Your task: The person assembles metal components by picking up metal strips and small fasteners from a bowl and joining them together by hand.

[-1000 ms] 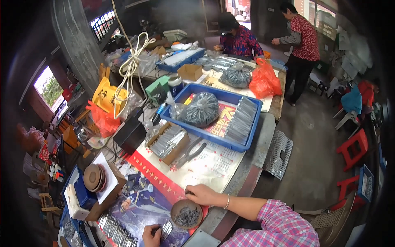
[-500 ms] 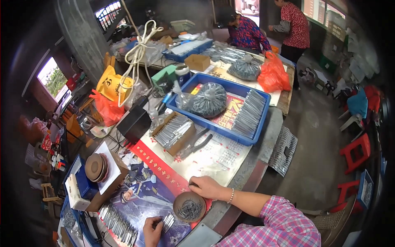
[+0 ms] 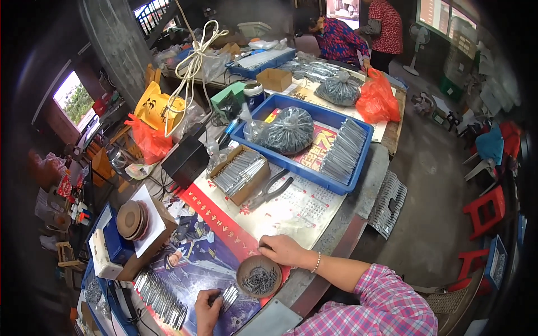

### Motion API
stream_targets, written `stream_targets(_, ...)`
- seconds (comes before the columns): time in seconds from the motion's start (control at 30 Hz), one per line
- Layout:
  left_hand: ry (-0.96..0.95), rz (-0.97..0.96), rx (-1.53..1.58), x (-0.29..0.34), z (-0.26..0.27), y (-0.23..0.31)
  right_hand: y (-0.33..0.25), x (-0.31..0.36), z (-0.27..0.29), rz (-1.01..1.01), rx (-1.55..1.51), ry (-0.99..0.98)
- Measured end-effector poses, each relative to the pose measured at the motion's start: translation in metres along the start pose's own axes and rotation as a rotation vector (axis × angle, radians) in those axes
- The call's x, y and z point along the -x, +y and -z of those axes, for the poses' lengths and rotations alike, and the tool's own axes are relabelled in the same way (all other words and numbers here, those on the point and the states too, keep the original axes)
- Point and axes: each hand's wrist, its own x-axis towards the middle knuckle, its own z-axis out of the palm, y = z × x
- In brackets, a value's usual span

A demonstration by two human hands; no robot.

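The round brown bowl of small dark metal pins (image 3: 259, 276) sits just below the right hand (image 3: 282, 250), fingers curled at its rim, while the left hand (image 3: 208, 305) pinches a bundle of thin silver metal strips (image 3: 229, 296) beside it.

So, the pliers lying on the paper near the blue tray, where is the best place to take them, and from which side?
Probably by the two dark handles of the pliers, coming from above. They lie flat on the calendar sheet, handles spread toward the blue tray, jaws pointing toward the cardboard box. That handle end looks free; the box crowds the jaw end.

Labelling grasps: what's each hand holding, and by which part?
Left hand pinches a small bundle of metal pins by one end. Right hand rests at the brown dish rim; grip unclear.
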Motion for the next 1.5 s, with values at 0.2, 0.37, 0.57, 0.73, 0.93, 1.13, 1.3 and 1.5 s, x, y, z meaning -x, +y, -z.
stream_targets(0.2,0.026,-0.014,-0.062,0.000,-0.002,0.000,0.003,-0.001,0.000,0.024,0.008,0.015)
stream_targets(0.37,0.025,-0.071,-0.110,-0.002,-0.001,0.001,0.004,-0.004,0.001,0.006,0.024,0.001)
stream_targets(0.57,0.021,-0.077,-0.063,0.001,0.001,-0.004,0.000,-0.003,0.000,-0.004,0.031,-0.003)
stream_targets(0.73,0.023,-0.073,0.037,0.000,-0.001,-0.008,-0.001,-0.003,0.003,-0.002,0.033,-0.001)
stream_targets(0.93,0.020,-0.090,-0.036,0.002,0.003,-0.013,0.000,-0.002,-0.004,0.019,-0.001,0.054)
stream_targets(1.13,0.011,-0.084,-0.050,-0.001,0.001,-0.017,0.001,-0.002,-0.001,0.024,-0.002,0.052)
stream_targets(1.3,0.036,-0.066,0.006,0.000,0.000,-0.012,-0.004,-0.004,0.000,0.026,-0.024,0.085)
stream_targets(1.5,0.020,-0.054,-0.016,-0.002,-0.002,-0.018,-0.004,0.000,0.004,-0.004,-0.041,0.080)
